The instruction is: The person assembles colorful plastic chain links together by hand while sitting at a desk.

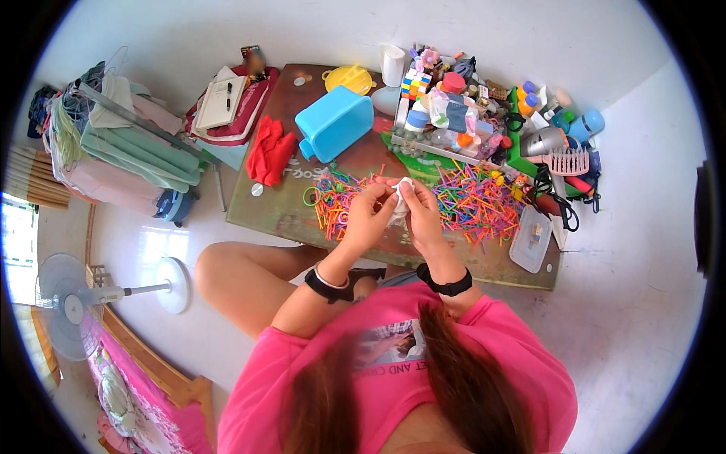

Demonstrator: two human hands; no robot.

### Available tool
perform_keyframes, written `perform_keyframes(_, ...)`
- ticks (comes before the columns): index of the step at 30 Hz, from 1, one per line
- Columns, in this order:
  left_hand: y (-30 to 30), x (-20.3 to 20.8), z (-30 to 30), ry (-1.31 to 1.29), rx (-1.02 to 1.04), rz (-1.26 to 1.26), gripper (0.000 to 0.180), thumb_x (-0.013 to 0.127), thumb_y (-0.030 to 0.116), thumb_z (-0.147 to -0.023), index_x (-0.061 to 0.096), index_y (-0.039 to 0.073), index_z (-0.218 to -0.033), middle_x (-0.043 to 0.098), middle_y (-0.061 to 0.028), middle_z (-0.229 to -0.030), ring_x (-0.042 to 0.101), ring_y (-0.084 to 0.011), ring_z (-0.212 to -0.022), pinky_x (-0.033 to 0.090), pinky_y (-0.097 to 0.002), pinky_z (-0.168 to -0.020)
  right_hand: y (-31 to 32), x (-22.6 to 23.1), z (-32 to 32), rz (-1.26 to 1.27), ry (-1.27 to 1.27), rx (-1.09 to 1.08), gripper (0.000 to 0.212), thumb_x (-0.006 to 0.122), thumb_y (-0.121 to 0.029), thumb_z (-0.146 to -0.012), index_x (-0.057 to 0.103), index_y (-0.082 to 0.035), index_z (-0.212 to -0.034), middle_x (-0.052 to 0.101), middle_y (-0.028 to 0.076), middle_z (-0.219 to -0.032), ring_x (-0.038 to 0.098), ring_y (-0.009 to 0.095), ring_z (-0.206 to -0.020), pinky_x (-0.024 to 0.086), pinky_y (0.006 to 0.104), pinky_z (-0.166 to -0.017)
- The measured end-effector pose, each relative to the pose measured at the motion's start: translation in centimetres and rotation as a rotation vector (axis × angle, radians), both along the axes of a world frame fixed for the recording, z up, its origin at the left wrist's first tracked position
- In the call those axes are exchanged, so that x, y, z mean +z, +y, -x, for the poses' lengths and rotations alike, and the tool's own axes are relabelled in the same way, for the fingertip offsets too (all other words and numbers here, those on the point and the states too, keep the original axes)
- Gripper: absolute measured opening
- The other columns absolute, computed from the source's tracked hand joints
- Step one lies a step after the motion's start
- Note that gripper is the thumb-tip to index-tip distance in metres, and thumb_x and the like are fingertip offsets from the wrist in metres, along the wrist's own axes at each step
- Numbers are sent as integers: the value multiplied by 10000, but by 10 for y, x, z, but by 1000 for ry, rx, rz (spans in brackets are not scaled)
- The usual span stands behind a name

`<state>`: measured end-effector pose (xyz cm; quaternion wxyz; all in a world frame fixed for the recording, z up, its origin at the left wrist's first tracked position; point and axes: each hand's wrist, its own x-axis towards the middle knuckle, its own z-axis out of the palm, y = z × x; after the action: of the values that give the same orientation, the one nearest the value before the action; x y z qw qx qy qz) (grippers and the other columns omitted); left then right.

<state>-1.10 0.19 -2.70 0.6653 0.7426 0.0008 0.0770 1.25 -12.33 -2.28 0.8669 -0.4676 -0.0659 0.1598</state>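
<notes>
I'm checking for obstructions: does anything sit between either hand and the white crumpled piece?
Nothing visible does: the left hand and right hand both pinch the white crumpled piece directly. The colourful sticks lie on the table to either side.

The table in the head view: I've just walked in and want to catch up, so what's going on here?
A seated person in a pink short-sleeved top has the left hand and the right hand together over the brownish table, pinching a small crumpled white piece; whether it's cloth or paper I can't tell. Thin multicoloured plastic-looking sticks lie loose on both sides of the hands. Beyond them are a light-blue plastic box and a crumpled red soft item.
</notes>
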Motion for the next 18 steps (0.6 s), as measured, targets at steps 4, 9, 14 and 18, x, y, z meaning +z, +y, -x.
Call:
perform_keyframes(4,-10,10,7,-165,112,-278,107,649,73,-859,586,-10,-883,564,-63,-717,541,-123,-625,420,-273,-552,0,-10,0,-28,112,-16,260,492,-227,-1002,620,-9,-1063,617,173,-1211,610,211,-1068,483,338,-933)
perform_keyframes(9,-12,5,7,-101,124,-100,95,616,86,-903,586,-5,-904,585,-28,-746,543,-87,-665,427,-249,-578,3,5,5,-96,129,7,268,490,-220,-1000,626,-1,-1076,612,162,-1223,587,209,-1111,460,337,-957)
perform_keyframes(14,-5,-2,3,126,-14,406,120,567,130,-962,605,19,-938,606,14,-814,538,-37,-724,429,-201,-619,8,-2,7,-141,82,31,235,483,-186,-997,610,-27,-1113,555,163,-1306,528,228,-1201,423,370,-1015)
perform_keyframes(18,-5,-3,2,120,-29,413,118,576,125,-954,610,14,-931,628,-5,-814,561,-57,-732,447,-215,-632,3,-4,4,-174,106,54,209,491,-168,-982,609,-35,-1092,558,142,-1289,546,225,-1159,427,370,-1010)
